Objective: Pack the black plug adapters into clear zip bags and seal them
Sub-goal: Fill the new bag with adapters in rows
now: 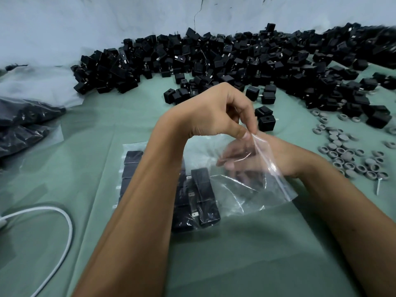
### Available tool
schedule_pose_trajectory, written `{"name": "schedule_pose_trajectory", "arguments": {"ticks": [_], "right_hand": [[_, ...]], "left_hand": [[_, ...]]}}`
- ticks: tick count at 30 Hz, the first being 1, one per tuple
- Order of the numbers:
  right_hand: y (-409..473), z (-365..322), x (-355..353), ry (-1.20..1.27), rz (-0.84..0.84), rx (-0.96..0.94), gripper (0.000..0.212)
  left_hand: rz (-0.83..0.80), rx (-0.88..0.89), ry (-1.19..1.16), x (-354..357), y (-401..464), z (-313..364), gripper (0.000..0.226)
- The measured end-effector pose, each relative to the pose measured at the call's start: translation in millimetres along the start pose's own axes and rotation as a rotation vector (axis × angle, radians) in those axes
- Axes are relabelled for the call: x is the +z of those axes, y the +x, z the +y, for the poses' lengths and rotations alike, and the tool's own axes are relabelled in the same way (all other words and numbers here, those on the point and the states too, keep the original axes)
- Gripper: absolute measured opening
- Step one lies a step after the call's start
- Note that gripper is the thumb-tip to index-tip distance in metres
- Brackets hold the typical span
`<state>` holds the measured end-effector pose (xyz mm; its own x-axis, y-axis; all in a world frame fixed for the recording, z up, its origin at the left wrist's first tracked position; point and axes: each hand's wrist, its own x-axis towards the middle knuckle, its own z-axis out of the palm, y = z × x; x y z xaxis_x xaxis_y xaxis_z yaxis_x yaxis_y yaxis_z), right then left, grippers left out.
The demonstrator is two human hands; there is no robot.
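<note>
A clear zip bag [252, 189] lies on the green table cover, its left part filled with rows of black plug adapters [201, 196]. My left hand [216, 112] pinches the bag's upper open edge between thumb and fingers and lifts it. My right hand [246, 161] reaches inside the bag's open right end, seen blurred through the plastic; whether it holds an adapter I cannot tell. A big heap of loose black plug adapters [214, 58] stretches along the wall behind, with two single ones [265, 118] just beyond my hands.
Filled clear bags of adapters [23, 125] are stacked at the left edge. Several grey round caps [351, 155] and a screw [378, 186] lie at the right. A white cable [66, 224] loops at the lower left. The wall [107, 24] closes the back.
</note>
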<state>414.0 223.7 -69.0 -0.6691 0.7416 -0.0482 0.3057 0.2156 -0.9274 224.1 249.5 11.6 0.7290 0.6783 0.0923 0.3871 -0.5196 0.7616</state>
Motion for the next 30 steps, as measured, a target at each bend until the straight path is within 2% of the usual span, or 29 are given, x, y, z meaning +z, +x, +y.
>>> {"name": "schedule_pose_trajectory", "arguments": {"ticks": [3, 5, 7, 9, 10, 11, 13, 16, 18, 20, 22, 24, 26, 27, 30], "right_hand": [[-14.3, -1.2, -28.0, 0.040, 0.021, 0.133, 0.020], [-21.7, 3.1, -40.0, 0.034, 0.118, 0.180, 0.013], [-22.0, 8.5, -46.0, -0.025, 0.427, 0.156, 0.007], [-18.4, 14.6, -48.6, -0.145, 0.863, 0.095, 0.018], [-15.5, 17.9, -48.0, -0.252, 1.027, 0.079, 0.021], [-13.2, 20.7, -46.9, -0.373, 1.115, 0.092, 0.020], [-9.7, 21.7, -41.3, -0.591, 1.080, 0.197, 0.020], [-7.0, 22.5, -37.0, -0.701, 0.849, 0.274, 0.047], [-6.7, 21.1, -35.8, -0.728, 0.805, 0.237, 0.043], [-9.0, 21.1, -36.9, -0.734, 0.845, 0.191, 0.033], [-10.3, 19.8, -38.6, -0.633, 0.938, 0.148, 0.022], [-10.6, 18.0, -40.9, -0.363, 0.965, 0.143, 0.015], [-14.7, 15.1, -44.0, -0.028, 0.835, 0.097, 0.003], [-18.2, 14.5, -46.2, 0.070, 0.744, 0.076, 0.006], [-27.3, 16.4, -53.1, 0.154, 0.484, 0.091, 0.019]], "left_hand": [[-0.002, -0.008, 0.006, 0.8, 1.5, -1.5, 0.014], [-0.001, -0.018, 0.010, 1.7, 2.7, -3.6, 0.013], [0.000, -0.034, 0.004, 3.3, 3.7, -4.8, 0.013], [-0.010, -0.056, 0.008, 4.7, 4.4, -5.9, 0.013], [-0.017, -0.066, 0.016, 5.6, 4.6, -6.3, 0.014], [-0.024, -0.076, 0.025, 6.5, 5.0, -6.5, 0.014], [-0.040, -0.101, 0.039, 7.6, 5.7, -7.9, 0.014], [-0.046, -0.137, 0.048, 10.1, 7.8, -10.1, 0.018], [-0.033, -0.150, 0.051, 12.4, 9.8, -11.2, 0.026], [-0.028, -0.159, 0.060, 15.4, 12.4, -11.2, 0.031], [-0.030, -0.161, 0.094, 18.4, 15.4, -10.2, 0.034], [-0.031, -0.153, 0.151, 21.3, 18.3, -8.6, 0.038], [-0.033, -0.146, 0.187, 23.6, 20.0, -7.1, 0.041], [-0.036, -0.145, 0.197, 24.4, 20.5, -6.4, 0.040], [-0.048, -0.137, 0.242, 25.7, 20.8, -5.9, 0.031]]}}
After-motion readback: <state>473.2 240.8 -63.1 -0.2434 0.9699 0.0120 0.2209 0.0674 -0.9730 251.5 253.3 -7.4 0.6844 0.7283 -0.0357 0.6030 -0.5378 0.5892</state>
